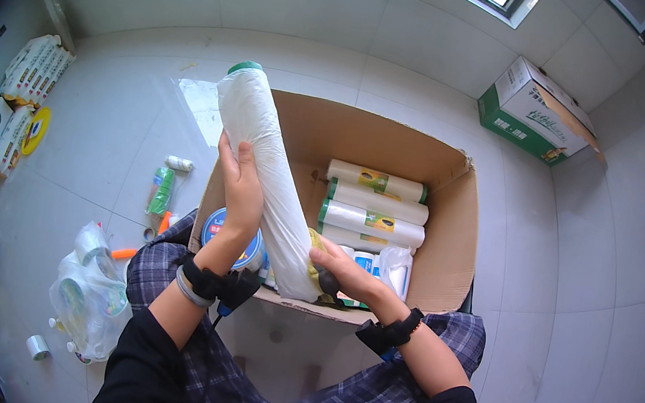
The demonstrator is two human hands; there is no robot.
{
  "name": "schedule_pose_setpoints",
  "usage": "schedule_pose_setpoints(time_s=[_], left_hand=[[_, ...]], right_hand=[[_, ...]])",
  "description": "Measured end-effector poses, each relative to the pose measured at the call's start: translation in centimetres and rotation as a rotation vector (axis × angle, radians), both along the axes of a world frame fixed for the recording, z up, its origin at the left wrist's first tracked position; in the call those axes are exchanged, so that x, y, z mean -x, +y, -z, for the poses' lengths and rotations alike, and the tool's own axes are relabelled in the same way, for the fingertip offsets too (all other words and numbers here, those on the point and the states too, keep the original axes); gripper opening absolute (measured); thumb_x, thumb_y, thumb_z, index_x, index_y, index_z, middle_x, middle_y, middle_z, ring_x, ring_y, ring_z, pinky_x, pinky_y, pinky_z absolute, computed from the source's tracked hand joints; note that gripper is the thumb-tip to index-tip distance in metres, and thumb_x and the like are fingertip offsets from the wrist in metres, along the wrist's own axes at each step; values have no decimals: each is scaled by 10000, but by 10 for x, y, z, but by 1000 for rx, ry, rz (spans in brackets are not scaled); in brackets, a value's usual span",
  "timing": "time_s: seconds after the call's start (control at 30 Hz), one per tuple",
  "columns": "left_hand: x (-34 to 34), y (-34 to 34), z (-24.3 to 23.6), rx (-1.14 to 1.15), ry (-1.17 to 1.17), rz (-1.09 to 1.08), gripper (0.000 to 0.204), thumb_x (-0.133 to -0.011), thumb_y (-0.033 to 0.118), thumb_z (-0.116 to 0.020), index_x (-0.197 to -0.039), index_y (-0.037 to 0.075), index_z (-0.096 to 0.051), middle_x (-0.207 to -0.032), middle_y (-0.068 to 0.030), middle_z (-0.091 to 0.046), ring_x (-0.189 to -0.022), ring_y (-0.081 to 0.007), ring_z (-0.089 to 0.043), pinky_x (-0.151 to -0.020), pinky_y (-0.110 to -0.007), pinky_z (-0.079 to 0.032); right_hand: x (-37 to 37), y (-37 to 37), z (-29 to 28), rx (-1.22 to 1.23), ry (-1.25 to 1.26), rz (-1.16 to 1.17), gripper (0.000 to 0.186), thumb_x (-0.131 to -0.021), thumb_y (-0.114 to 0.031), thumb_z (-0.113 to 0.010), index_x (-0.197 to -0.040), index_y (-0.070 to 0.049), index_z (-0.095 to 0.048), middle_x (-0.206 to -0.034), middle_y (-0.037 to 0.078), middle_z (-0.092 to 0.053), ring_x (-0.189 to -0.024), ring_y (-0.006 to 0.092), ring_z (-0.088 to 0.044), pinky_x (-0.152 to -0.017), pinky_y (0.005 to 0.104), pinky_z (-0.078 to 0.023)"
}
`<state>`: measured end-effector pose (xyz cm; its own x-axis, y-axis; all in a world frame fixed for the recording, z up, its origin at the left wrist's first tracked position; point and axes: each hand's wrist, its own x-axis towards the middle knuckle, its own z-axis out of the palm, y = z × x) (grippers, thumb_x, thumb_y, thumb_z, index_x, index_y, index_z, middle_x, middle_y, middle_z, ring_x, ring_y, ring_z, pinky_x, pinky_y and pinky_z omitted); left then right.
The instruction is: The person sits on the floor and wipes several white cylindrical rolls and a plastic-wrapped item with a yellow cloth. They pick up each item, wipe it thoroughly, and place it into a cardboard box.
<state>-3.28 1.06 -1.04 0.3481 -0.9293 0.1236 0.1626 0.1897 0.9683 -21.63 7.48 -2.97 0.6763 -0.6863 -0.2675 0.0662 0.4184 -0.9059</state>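
A long white roll of plastic film [276, 173] with a green end slants over the cardboard box [368, 128]. Around its upper half wraps my left hand [240, 188], fingers behind it and thumb in front. My right hand [342, 265] grips the lower end, beside a crumpled yellowish and dark patch whose kind I cannot make out. Several similar white rolls [374, 222] with green ends lie stacked in the right part of the box. Below them are small blue-and-white packages [364, 260] and a clear plastic bag [395, 268]. A round blue tub [247, 250] stands at the box's left, partly behind my left forearm.
On the tiled floor at left lie a plastic bag of items [92, 296], a green packet [161, 191] and a small white roll [38, 348]. Packs of wipes [38, 68] stand by the left wall. A green-and-white carton [535, 113] sits at the back right.
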Motion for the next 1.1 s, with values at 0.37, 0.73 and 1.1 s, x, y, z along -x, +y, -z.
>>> schedule_pose_setpoints(time_s=[0.37, 0.73, 1.1], left_hand=[[-5, -3, -5, 58, -108, -79, 550, -989, 285, -295, -1434, 134, -10, -1347, -183, -332, -1141, -238, -440, -950, -318, -380], [-19, -14, -14, 65, 555, 306, 416, -946, 204, -451, -1277, 29, -269, -1130, -115, -489, -1051, -214, -506, -919, -364, -436], [-2, 1, -12, 227, 3, 179, 577, -904, 228, -544, -1340, 64, -204, -1176, -144, -481, -1056, -213, -522, -855, -337, -481]], right_hand=[[12, 7, -3, 20, 87, -33, 702, -849, -390, -580, -1352, 1, -284, -1287, 93, -423, -1186, 158, -384, -1010, 280, -287], [28, -9, 2, -23, 39, 224, 505, -894, -343, -549, -1244, -1, -427, -1141, 58, -526, -1040, 116, -484, -914, 259, -377], [36, -18, 30, -116, 188, 490, 329, -885, -299, -576, -1063, -24, -550, -914, 18, -593, -810, 70, -539, -717, 223, -445]])
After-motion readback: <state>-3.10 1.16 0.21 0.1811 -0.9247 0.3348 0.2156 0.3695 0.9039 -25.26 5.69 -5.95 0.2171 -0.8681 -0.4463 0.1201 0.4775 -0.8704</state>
